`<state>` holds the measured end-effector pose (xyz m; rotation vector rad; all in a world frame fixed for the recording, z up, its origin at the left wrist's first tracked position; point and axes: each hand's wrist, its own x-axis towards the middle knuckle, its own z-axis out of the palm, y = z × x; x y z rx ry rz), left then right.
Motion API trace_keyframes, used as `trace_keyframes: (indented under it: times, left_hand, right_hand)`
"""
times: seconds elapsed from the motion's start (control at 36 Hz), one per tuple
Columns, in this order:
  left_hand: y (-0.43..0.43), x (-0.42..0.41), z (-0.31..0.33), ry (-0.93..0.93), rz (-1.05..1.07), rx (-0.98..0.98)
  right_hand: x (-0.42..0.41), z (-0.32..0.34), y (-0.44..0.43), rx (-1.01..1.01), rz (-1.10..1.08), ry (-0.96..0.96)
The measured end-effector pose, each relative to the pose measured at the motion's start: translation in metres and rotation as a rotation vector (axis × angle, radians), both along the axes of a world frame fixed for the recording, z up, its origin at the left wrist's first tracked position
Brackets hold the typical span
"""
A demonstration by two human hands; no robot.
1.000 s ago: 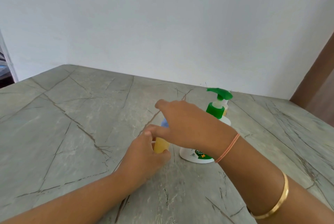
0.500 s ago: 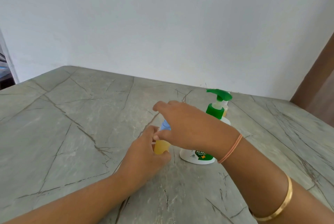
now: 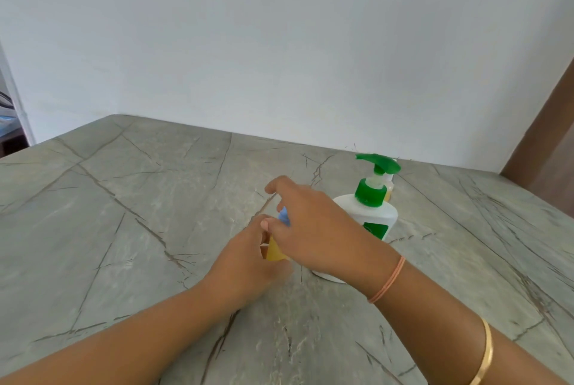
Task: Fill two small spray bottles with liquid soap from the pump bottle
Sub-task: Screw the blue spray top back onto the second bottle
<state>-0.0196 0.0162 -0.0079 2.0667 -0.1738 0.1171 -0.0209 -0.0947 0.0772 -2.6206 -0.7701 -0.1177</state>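
Soap shows amber-yellow through the clear body of the small spray bottle (image 3: 274, 250), visible in the gap between your hands. Your left hand (image 3: 248, 265) is wrapped round that body and pins it upright on the worktop (image 3: 124, 229), which gives the other hand something firm to turn against. Your right hand (image 3: 316, 229) comes in from above, thumb and fingers curled round the blue cap (image 3: 284, 218). Only a sliver of the cap shows, so I cannot tell whether it is fully seated or which way you are twisting it. I judge you are closing a bottle that is already filled.

You have the pump bottle (image 3: 372, 217) standing just behind your right hand, within easy reach. It is squat white plastic with rounded shoulders, a green collar and a green pump head whose spout points left, toward the bottle you hold. Behind it, mostly hidden, the second small bottle (image 3: 388, 195) peeks out with a pale top and a yellowish body.

Under everything, the worktop is grey-green stone, matt and crossed by dark brown veins. It looks hard and smooth, so a light plastic bottle would likely skid if you let go while twisting. A thin orange band (image 3: 388, 279) sits on your right wrist and a gold bangle (image 3: 486, 353) further up the forearm.
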Motion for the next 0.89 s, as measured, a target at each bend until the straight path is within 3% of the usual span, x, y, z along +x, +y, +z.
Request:
trace_keyframes:
  times: [0.17,0.31,0.67,0.89]
  left_hand:
    - [0.017,0.005,0.009,0.176,-0.207,-0.168]
    - [0.018,0.005,0.011,0.176,-0.260,-0.208]
    - [0.015,0.004,0.009,0.075,-0.239,-0.153]
    - [0.020,0.007,0.011,0.140,-0.337,-0.211]
  right_hand:
    - [-0.003,-0.025,-0.004,0.488,0.002,0.170]
    - [0.001,-0.037,-0.008,0.727,0.000,0.182]
    - [-0.004,-0.052,-0.003,0.750,-0.072,-0.057]
    - [0.002,-0.050,-0.010,0.807,-0.004,0.181]
